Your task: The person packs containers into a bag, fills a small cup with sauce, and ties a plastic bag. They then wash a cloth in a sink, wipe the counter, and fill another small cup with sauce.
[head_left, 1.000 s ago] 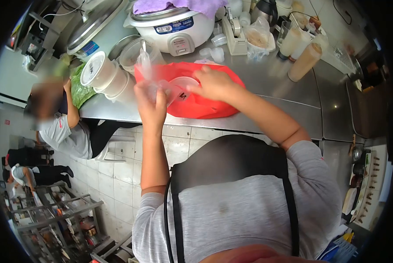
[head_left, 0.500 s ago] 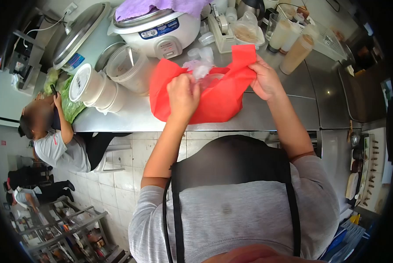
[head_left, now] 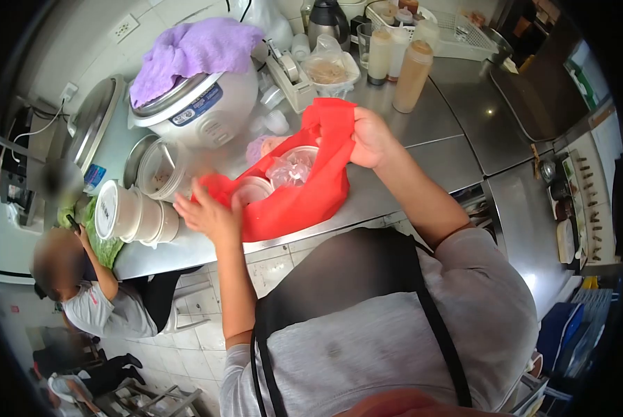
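Note:
A red cloth bag (head_left: 332,174) stands open on the steel counter. Inside it are a round clear-lidded container (head_left: 253,190) and a knotted clear plastic bag (head_left: 288,172) beside another round rim. My right hand (head_left: 372,139) grips the bag's upper right edge, its fingers partly behind the cloth. At the bag's left edge is my left hand (head_left: 212,213), fingers spread, with nothing seen in its grasp.
Stacked white tubs (head_left: 132,215) and a clear tub (head_left: 164,169) stand left. Behind are a rice cooker (head_left: 207,115) with a purple towel (head_left: 186,55), a power strip (head_left: 291,76) and sauce bottles (head_left: 413,78). A seated person (head_left: 110,302) is at far left.
My left hand has come out of the bag's opening to its left edge and spread its fingers. The bag's mouth is wider, showing containers inside. The camera view has shifted and tilted.

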`<state>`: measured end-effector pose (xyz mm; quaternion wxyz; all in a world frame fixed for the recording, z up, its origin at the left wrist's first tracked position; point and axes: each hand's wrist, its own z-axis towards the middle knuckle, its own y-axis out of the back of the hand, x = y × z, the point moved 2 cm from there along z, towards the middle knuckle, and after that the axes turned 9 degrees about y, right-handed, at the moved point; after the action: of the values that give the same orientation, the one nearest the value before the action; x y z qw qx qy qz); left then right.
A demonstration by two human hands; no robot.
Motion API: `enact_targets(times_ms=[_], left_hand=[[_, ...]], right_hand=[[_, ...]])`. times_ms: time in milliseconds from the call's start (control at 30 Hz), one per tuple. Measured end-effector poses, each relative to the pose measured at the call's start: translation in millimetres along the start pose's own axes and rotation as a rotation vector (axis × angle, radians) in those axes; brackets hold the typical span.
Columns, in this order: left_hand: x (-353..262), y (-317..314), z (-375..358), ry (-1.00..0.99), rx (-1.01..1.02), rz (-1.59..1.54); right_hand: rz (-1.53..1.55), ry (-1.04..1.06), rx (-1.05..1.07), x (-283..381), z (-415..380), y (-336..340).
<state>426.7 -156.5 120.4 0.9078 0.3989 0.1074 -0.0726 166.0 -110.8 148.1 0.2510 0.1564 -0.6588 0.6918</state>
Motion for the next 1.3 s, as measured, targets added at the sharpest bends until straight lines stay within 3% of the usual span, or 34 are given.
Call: enact_targets(times_ms=[33, 133, 200, 300, 400, 600, 633, 700, 833, 933, 1067, 1133, 1200, 1300], left_hand=[[11.6, -5.9, 3.4, 0.044, 0.105, -0.086], [43.9, -19.3, 10.8, 0.184, 0.407, -0.327], [53.1, -28.4, 16.3, 0.27, 0.583, -0.474], [45.7, -17.8, 24.9, 0.448, 0.62, -1.048], [11.8, 9.7, 29.4, 0.51, 0.724, -1.482], [-65.9, 29.3, 18.6, 0.382, 1.025, -1.796], [-87.3, 36.7, 16.3, 0.375, 1.054, -1.866], [-125.4, 40.6, 10.6, 0.342, 1.142, -1.986], [-227.6, 28.6, -16.5, 0.347, 1.164, -1.976], [-293.7, 27.1, -34.0, 0.205, 1.031, -1.946], [-365.7, 20.9, -62.9, 0.034, 1.076, -1.902], [-398.5, 18.7, -81.9, 0.046, 1.215, -1.815], [-423.5, 4.5, -105.1, 0.032, 1.322, -1.659], [-456.8, 9.2, -115.6, -0.124, 1.408, -1.607]], right_hand=[[0.08, -0.052, 0.073, -1.8, 0.8, 0.5], [0.148, -0.008, -0.129, 12.3, -12.9, -19.6], [0.068, 0.017, -0.064, 27.7, -19.2, -22.1], [-0.044, 0.123, 0.017, 54.4, -26.9, -19.3], [-0.185, 0.248, 0.028, 85.2, -38.0, -19.3], [-0.408, 0.517, 0.049, 160.5, -73.4, -15.5], [-0.455, 0.521, 0.19, 179.1, -83.2, -13.5], [-0.509, 0.632, 0.132, 211.0, -100.9, -6.1], [-0.522, 0.776, 0.052, 283.5, -145.8, 38.0], [-0.544, 0.84, -0.022, 325.6, -172.4, 58.6], [-0.63, 0.931, -0.201, 370.2, -200.7, 94.3], [-0.684, 0.896, -0.253, 382.7, -203.3, 123.2], [-0.676, 0.68, -0.277, 383.0, -200.4, 151.3], [-0.75, 0.676, -0.237, 396.5, -193.8, 159.9]])
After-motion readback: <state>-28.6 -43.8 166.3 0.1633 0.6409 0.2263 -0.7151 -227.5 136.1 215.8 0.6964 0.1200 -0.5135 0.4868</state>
